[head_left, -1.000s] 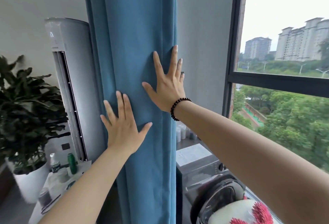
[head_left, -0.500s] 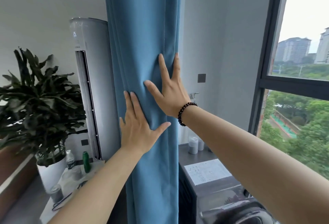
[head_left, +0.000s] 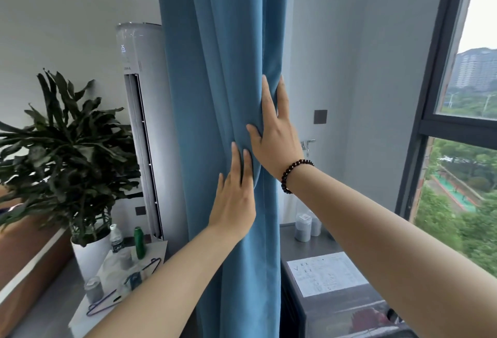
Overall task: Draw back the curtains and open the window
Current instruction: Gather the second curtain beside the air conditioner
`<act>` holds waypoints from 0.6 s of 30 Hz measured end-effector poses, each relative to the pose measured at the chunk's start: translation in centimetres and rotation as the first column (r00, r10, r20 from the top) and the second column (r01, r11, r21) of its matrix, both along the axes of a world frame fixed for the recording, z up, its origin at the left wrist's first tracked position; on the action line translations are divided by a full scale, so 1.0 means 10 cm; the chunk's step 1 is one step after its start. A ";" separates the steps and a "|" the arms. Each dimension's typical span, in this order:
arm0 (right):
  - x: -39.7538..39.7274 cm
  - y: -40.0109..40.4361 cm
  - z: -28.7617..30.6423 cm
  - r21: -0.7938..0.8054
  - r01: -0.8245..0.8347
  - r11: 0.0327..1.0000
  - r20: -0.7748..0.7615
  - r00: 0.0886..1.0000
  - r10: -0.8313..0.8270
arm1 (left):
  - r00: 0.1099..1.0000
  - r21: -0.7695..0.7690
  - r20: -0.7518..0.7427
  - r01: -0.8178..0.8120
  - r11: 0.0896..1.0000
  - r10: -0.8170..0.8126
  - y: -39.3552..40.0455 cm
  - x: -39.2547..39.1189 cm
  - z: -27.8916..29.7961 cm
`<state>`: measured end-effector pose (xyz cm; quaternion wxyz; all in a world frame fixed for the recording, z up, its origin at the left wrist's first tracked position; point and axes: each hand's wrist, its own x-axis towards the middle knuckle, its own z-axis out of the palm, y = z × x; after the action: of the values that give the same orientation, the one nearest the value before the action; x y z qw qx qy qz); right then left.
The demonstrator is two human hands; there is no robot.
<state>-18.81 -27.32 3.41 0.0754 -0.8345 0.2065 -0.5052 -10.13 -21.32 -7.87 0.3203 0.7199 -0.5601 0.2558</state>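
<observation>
A blue curtain [head_left: 215,74] hangs bunched into a narrow column in the middle of the view. My left hand [head_left: 235,198] lies flat against its folds, fingers pointing up. Just above it my right hand [head_left: 274,133], with a dark bead bracelet at the wrist, presses on the curtain's right edge, fingers partly curled round the hem. The dark-framed window [head_left: 427,122] stands uncovered at the right, with trees and tower blocks outside; I cannot tell if any pane is open.
A tall white air conditioner [head_left: 139,111] stands left of the curtain, beside a potted plant [head_left: 64,149]. A small table [head_left: 88,316] below holds bottles [head_left: 139,242] and a hanger. A grey counter [head_left: 304,251] with jars and a sheet of paper [head_left: 325,273] lies right of the curtain.
The curtain has been pushed further left and bunched tighter, baring more wall and counter. Both hands moved closer together, and the view has swung left so less window shows.
</observation>
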 end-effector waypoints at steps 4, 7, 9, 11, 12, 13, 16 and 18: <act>-0.02 -0.13 0.01 -0.046 0.038 0.998 0.004 0.999 -0.038 | 1.000 0.050 0.025 -0.001 0.999 0.000 -0.15 0.02 0.01; 0.03 -0.23 0.01 -0.066 0.058 0.996 0.003 0.998 -0.058 | 1.000 0.083 0.031 -0.002 0.997 -0.001 -0.26 0.05 0.02; 0.07 -0.26 0.03 -0.081 0.081 0.993 0.005 0.997 -0.080 | 0.996 0.015 0.081 -0.033 0.999 0.032 -0.33 0.08 0.04; 0.16 -0.32 0.05 -0.099 0.103 0.990 0.012 0.995 -0.102 | 0.976 -0.091 0.160 -0.132 0.987 0.146 -0.40 0.21 0.06; 0.19 -0.35 0.05 -0.106 0.110 0.988 0.013 0.994 -0.109 | 0.963 -0.111 0.163 -0.198 0.974 0.215 -0.39 0.29 0.08; 0.24 -0.38 0.06 -0.116 0.118 0.986 0.018 0.993 -0.117 | 0.952 -0.125 0.142 -0.254 0.959 0.270 -0.39 0.40 0.12; 0.37 -0.47 0.06 -0.111 0.139 0.984 0.039 0.990 -0.135 | 0.931 -0.138 0.040 -0.354 0.925 0.363 -0.38 0.67 0.23; 0.46 -0.52 0.07 -0.119 0.156 0.981 0.045 0.987 -0.152 | 0.938 -0.117 -0.021 -0.346 0.931 0.346 -0.42 0.79 0.24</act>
<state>-14.20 -32.51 4.12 -0.0113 -0.8099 0.2380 -0.5360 -2.20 -25.55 -5.42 0.3129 0.7868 -0.4084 0.3410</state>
